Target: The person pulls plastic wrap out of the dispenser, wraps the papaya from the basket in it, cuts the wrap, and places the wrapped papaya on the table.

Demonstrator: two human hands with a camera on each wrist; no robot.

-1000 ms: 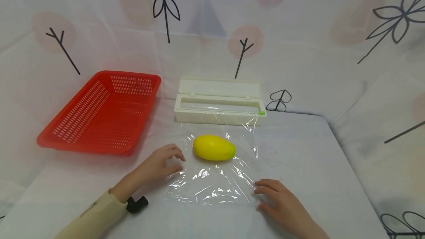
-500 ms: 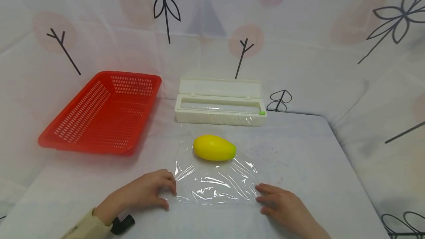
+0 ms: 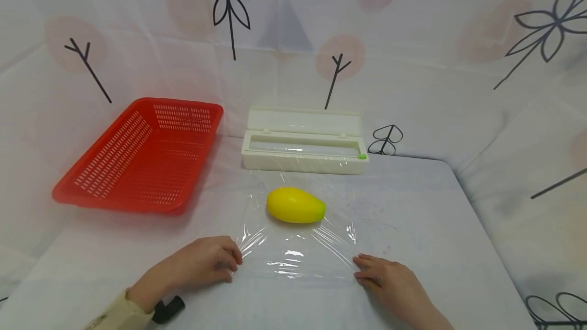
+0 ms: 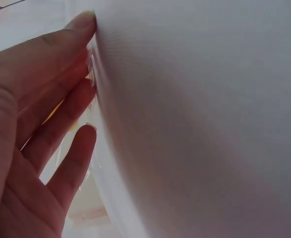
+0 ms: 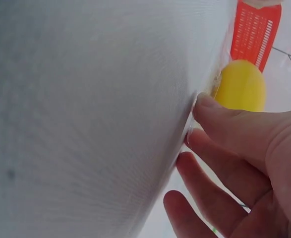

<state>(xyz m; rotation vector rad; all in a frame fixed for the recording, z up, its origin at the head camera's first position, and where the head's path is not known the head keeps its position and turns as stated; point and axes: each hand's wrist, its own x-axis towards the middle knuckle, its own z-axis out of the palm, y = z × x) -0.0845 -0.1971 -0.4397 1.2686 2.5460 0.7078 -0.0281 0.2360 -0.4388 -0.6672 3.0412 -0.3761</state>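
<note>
A smooth yellow fruit with a green tip (image 3: 295,205), like a papaya, lies on a sheet of clear plastic wrap (image 3: 293,256) spread on the white table. My left hand (image 3: 202,264) pinches the sheet's near left corner between thumb and fingers. At the near right corner, my right hand (image 3: 394,286) holds the film's edge with its fingertips low on the table. Creases run from both hands toward the fruit. Both wrist views show fingertips at the film's edge; the exact contact is hard to see there.
Behind the fruit stands a white wrap dispenser (image 3: 304,163) with its lid raised and a green cutter slider (image 3: 362,156). A red slotted basket (image 3: 133,202) sits at the left. A patterned cloth (image 3: 412,65) hangs behind the table.
My left hand has come down and toward me from beside the fruit to the sheet's near left corner, closing on it. The right fingers have drawn together. The film looks flatter near me.
</note>
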